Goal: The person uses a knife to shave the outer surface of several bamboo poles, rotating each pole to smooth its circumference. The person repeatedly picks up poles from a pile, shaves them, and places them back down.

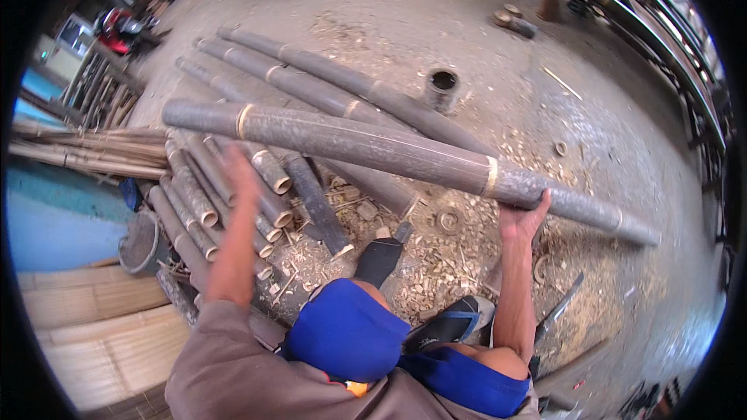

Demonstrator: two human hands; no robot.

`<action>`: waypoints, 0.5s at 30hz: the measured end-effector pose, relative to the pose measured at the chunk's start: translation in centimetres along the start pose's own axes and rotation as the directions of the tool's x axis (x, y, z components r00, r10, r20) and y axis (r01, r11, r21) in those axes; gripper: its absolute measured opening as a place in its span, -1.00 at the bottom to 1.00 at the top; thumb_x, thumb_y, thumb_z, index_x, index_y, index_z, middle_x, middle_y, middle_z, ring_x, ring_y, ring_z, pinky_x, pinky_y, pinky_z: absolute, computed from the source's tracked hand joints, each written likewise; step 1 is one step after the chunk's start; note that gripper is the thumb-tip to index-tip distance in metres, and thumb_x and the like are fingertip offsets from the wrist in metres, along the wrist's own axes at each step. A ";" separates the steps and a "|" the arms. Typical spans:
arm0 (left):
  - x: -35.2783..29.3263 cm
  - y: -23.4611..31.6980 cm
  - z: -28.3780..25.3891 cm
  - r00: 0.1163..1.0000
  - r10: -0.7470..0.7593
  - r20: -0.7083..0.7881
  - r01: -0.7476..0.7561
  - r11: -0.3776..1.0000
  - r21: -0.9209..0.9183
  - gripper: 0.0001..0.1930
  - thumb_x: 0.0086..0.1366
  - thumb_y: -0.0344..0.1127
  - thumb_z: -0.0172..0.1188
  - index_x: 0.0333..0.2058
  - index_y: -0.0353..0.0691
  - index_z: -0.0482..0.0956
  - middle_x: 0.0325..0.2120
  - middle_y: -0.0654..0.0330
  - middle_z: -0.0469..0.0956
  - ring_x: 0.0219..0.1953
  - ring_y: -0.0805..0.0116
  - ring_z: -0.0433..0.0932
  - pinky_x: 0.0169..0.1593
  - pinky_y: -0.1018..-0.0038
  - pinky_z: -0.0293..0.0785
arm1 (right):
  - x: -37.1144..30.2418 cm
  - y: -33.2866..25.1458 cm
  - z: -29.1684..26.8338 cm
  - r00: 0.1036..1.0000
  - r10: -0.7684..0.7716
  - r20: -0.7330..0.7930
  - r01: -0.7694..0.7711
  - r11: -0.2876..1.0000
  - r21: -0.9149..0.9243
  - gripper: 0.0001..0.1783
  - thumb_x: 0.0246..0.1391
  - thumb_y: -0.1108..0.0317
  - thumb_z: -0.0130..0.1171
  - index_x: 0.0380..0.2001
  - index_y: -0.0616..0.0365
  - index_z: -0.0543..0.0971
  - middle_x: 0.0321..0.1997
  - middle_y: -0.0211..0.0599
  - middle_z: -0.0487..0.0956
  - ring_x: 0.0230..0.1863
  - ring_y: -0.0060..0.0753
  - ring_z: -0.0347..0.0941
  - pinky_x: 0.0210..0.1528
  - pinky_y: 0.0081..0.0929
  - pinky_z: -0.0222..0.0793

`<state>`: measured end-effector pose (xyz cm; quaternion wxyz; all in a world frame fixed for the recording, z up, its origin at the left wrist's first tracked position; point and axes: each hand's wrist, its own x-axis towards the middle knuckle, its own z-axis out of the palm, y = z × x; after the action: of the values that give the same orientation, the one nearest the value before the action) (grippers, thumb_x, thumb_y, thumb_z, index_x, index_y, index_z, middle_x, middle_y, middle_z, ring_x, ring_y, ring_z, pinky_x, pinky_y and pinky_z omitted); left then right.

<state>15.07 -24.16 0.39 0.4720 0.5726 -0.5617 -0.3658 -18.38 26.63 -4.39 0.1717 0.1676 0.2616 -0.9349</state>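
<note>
A long thick grey-brown bamboo pole [366, 148] with pale rings at its joints slants across the view in front of me, raised over other poles. My right hand [523, 218] grips it from beneath toward its right part, thumb up against its near side. Motion smears my left hand [240, 175], which is just below the pole's left part; its fingers are too blurred to read, and whether it touches the pole does not show. Behind lie several long bamboo poles [311, 87] on the ground.
Cut bamboo lengths [187, 194] are stacked at left beside a grey bucket [142, 243]. Wood chips [436, 272] litter the ground around my feet. A long blade [562, 301] lies at right. A short upright bamboo piece [442, 92] stands beyond the pole; a red motorcycle [117, 31] is far left.
</note>
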 end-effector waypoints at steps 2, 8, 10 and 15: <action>-11.5 -0.2 4.8 0.845 0.025 0.534 -0.004 0.999 -0.041 -0.26 0.45 0.18 0.19 0.34 -0.29 0.35 0.21 0.05 0.43 0.27 0.15 0.40 0.38 0.14 0.32 | -3.4 2.0 1.9 0.998 0.056 0.002 -0.056 0.997 -0.058 -0.09 0.29 -0.27 0.18 0.48 0.02 0.21 0.54 -0.18 0.24 0.54 -0.03 0.14 0.58 0.22 0.05; -26.5 0.4 13.9 0.498 -0.270 0.824 0.845 0.368 -0.389 -0.09 0.27 0.29 0.36 0.38 -0.20 0.31 0.27 0.20 0.44 0.28 0.13 0.42 0.42 -0.01 0.27 | -9.7 4.1 0.0 0.836 0.548 -0.023 -0.422 0.616 -0.665 -0.16 0.26 -0.14 0.33 0.38 0.16 0.33 0.45 0.02 0.35 0.42 0.10 0.33 0.42 0.20 0.32; -23.5 -0.2 14.6 0.502 -0.300 0.811 0.842 0.385 -0.378 -0.02 0.22 0.34 0.37 0.40 -0.20 0.28 0.31 0.15 0.41 0.32 0.09 0.40 0.45 -0.04 0.22 | -10.0 0.2 -2.2 0.928 0.363 0.079 0.016 0.174 -0.985 -0.16 0.13 0.00 0.48 0.35 0.14 0.40 0.44 0.03 0.38 0.43 0.17 0.32 0.42 0.23 0.33; -16.5 -2.8 14.6 0.512 -0.395 0.763 0.829 0.460 -0.318 0.11 0.20 0.54 0.21 0.49 -0.16 0.19 0.43 0.02 0.30 0.45 0.00 0.29 0.49 -0.06 0.14 | -6.8 -12.5 -5.9 0.829 0.067 0.556 0.288 -0.903 -0.320 0.05 -0.25 0.12 0.68 0.36 0.06 0.41 0.45 0.07 0.39 0.41 0.18 0.36 0.44 0.03 0.30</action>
<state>0.32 -9.94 -8.27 0.2610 0.3932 -0.2456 -0.8468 -16.15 41.52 -1.05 -0.0430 -0.2884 0.9565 -0.0048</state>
